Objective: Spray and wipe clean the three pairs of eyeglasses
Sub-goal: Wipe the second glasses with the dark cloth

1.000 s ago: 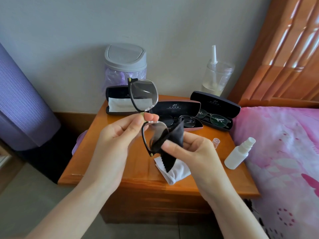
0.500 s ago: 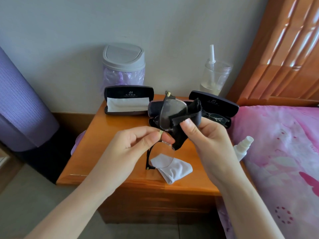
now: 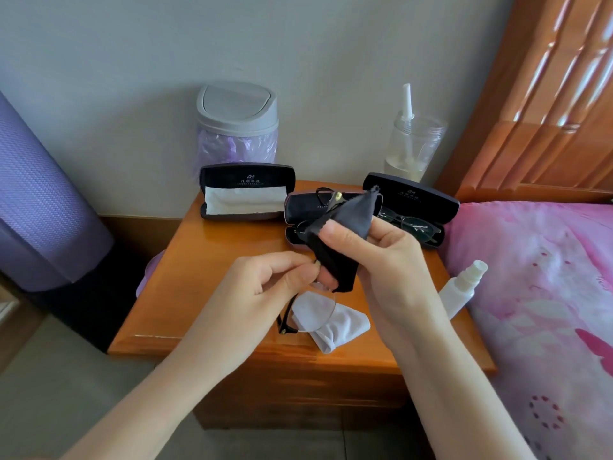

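Holding eyeglasses (image 3: 310, 312) above the nightstand (image 3: 212, 260): left hand (image 3: 265, 290) pinches the frame; right hand (image 3: 381, 260) clamps a dark cloth (image 3: 345, 220) around the upper lens.

Black cloth (image 3: 345, 224); white cloth (image 3: 335, 323) at 6 o'clock of it; orange-brown nightstand (image 3: 205, 277); 3 black cases, the left one (image 3: 247, 180) white-lined; pink floral bedding (image 3: 544, 293); grey-lidded bin (image 3: 237, 109), lilac liner.

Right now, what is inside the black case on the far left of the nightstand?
The left case stands open and holds only a white folded cloth; no glasses show in it. What may lie under that cloth is covered and cannot be seen.
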`<action>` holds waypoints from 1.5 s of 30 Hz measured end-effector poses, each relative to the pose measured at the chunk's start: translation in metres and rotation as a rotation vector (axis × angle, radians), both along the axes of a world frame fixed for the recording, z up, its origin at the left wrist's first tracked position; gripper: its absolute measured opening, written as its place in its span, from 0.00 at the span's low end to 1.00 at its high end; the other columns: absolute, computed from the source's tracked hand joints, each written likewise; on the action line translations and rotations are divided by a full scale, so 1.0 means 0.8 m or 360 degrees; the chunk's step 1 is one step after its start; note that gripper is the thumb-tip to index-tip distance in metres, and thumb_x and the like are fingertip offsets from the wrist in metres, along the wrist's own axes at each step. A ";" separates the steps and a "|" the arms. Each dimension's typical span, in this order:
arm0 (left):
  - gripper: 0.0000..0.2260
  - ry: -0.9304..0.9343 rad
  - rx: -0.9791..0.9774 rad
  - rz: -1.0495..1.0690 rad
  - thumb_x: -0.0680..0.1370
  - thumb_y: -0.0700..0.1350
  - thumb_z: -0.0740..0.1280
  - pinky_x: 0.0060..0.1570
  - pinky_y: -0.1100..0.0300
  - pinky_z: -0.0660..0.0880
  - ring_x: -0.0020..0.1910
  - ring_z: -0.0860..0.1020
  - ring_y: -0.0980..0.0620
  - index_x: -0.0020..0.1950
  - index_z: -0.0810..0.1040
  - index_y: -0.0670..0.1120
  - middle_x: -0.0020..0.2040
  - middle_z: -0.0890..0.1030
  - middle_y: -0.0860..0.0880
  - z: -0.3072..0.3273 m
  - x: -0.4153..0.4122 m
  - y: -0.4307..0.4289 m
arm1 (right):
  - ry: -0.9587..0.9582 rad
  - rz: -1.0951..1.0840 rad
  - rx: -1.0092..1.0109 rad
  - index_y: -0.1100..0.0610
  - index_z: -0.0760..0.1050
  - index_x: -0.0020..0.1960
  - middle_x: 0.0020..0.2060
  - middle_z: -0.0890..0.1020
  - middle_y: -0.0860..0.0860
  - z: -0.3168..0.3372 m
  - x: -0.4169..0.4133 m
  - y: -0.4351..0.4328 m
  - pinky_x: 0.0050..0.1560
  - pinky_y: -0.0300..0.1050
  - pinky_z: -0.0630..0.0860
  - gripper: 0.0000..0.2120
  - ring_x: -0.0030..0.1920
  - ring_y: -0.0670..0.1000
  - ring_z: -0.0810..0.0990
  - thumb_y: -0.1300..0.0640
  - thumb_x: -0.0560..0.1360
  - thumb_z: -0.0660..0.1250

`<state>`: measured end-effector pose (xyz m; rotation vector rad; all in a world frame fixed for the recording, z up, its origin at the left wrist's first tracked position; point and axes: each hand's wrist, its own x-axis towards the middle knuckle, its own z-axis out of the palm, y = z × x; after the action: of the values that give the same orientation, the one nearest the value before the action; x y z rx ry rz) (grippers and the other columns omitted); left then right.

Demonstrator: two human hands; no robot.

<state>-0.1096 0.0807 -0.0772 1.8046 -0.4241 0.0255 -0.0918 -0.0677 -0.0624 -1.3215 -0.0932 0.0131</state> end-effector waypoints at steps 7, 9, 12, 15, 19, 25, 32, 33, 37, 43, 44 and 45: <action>0.11 -0.0045 0.0041 0.0038 0.75 0.51 0.61 0.47 0.79 0.70 0.49 0.79 0.67 0.43 0.83 0.54 0.44 0.84 0.61 -0.004 0.004 0.001 | 0.0019 -0.0123 0.0093 0.63 0.82 0.44 0.38 0.85 0.56 0.002 0.005 0.009 0.32 0.45 0.74 0.15 0.33 0.52 0.79 0.50 0.70 0.69; 0.11 -0.0047 0.0025 0.0060 0.76 0.50 0.61 0.47 0.78 0.70 0.49 0.79 0.67 0.43 0.83 0.53 0.44 0.84 0.61 -0.004 0.004 0.002 | 0.0012 -0.0129 0.0099 0.62 0.82 0.44 0.39 0.85 0.55 0.000 0.005 0.009 0.36 0.43 0.77 0.15 0.36 0.51 0.81 0.50 0.70 0.68; 0.10 -0.0062 -0.0042 0.0106 0.75 0.49 0.62 0.47 0.79 0.69 0.48 0.79 0.68 0.44 0.83 0.52 0.44 0.84 0.61 -0.001 0.002 0.004 | -0.0042 -0.0061 0.0017 0.61 0.82 0.48 0.42 0.85 0.55 -0.001 0.007 0.004 0.49 0.45 0.79 0.16 0.45 0.52 0.84 0.51 0.67 0.70; 0.08 -0.0065 -0.0105 0.0145 0.74 0.49 0.62 0.44 0.80 0.69 0.46 0.79 0.69 0.43 0.82 0.53 0.43 0.84 0.61 0.002 0.001 0.004 | -0.0030 0.0135 -0.0016 0.62 0.81 0.50 0.42 0.85 0.56 -0.003 0.003 0.002 0.44 0.43 0.80 0.15 0.43 0.52 0.84 0.57 0.64 0.72; 0.07 -0.0028 -0.0151 0.0170 0.72 0.48 0.63 0.41 0.82 0.68 0.44 0.78 0.74 0.42 0.78 0.59 0.37 0.82 0.69 0.003 -0.002 -0.001 | -0.0080 0.0149 -0.0124 0.62 0.82 0.48 0.42 0.86 0.56 -0.008 -0.003 -0.005 0.44 0.41 0.80 0.14 0.44 0.52 0.85 0.60 0.63 0.72; 0.06 -0.0027 -0.0126 0.0125 0.72 0.49 0.63 0.41 0.82 0.68 0.45 0.78 0.74 0.42 0.78 0.59 0.38 0.81 0.70 0.004 -0.004 -0.003 | -0.0102 0.0163 -0.0183 0.62 0.82 0.48 0.43 0.86 0.57 -0.008 -0.003 -0.014 0.47 0.46 0.81 0.14 0.46 0.54 0.85 0.60 0.62 0.73; 0.08 -0.0046 -0.0030 0.0043 0.73 0.50 0.62 0.43 0.79 0.70 0.47 0.79 0.70 0.42 0.82 0.55 0.42 0.83 0.65 0.001 -0.003 -0.002 | -0.0092 -0.0053 -0.0054 0.61 0.83 0.45 0.40 0.85 0.55 0.000 0.003 -0.011 0.50 0.45 0.77 0.15 0.44 0.50 0.83 0.53 0.62 0.73; 0.08 -0.0058 -0.0043 0.0059 0.73 0.49 0.62 0.43 0.80 0.70 0.47 0.79 0.70 0.42 0.82 0.55 0.42 0.83 0.65 0.001 -0.003 -0.003 | -0.0110 -0.0085 -0.0049 0.60 0.83 0.45 0.40 0.85 0.54 0.000 0.004 -0.012 0.54 0.48 0.77 0.15 0.45 0.51 0.83 0.52 0.63 0.73; 0.08 -0.0091 -0.0100 0.0118 0.74 0.48 0.62 0.45 0.81 0.69 0.47 0.78 0.71 0.42 0.81 0.56 0.41 0.83 0.67 0.002 -0.003 -0.002 | -0.0132 -0.0136 -0.0056 0.60 0.83 0.45 0.43 0.85 0.56 -0.002 0.003 -0.011 0.64 0.55 0.73 0.15 0.51 0.54 0.83 0.48 0.69 0.67; 0.08 0.0008 -0.0247 0.0149 0.74 0.47 0.64 0.44 0.80 0.70 0.46 0.80 0.68 0.41 0.83 0.53 0.41 0.84 0.62 -0.002 -0.001 -0.004 | -0.0081 -0.0040 0.0027 0.62 0.81 0.46 0.44 0.85 0.57 -0.012 -0.007 -0.016 0.56 0.47 0.76 0.15 0.49 0.52 0.84 0.50 0.73 0.65; 0.08 0.0012 -0.0263 0.0157 0.74 0.47 0.64 0.44 0.79 0.70 0.46 0.80 0.67 0.42 0.83 0.51 0.41 0.85 0.60 -0.002 0.001 -0.003 | -0.0076 -0.0033 0.0000 0.61 0.82 0.47 0.44 0.86 0.57 -0.016 -0.008 -0.016 0.59 0.50 0.75 0.14 0.50 0.53 0.84 0.50 0.73 0.67; 0.09 0.0010 -0.0258 0.0166 0.74 0.48 0.64 0.44 0.79 0.70 0.46 0.81 0.66 0.43 0.83 0.50 0.42 0.85 0.59 -0.002 0.001 -0.003 | -0.0078 -0.0021 -0.0022 0.60 0.82 0.47 0.45 0.86 0.57 -0.018 -0.008 -0.016 0.62 0.53 0.73 0.13 0.51 0.53 0.83 0.50 0.72 0.68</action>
<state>-0.1085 0.0783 -0.0790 1.6648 -0.3140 0.1237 -0.0985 -0.0801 -0.0769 -1.3363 -0.1258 -0.0299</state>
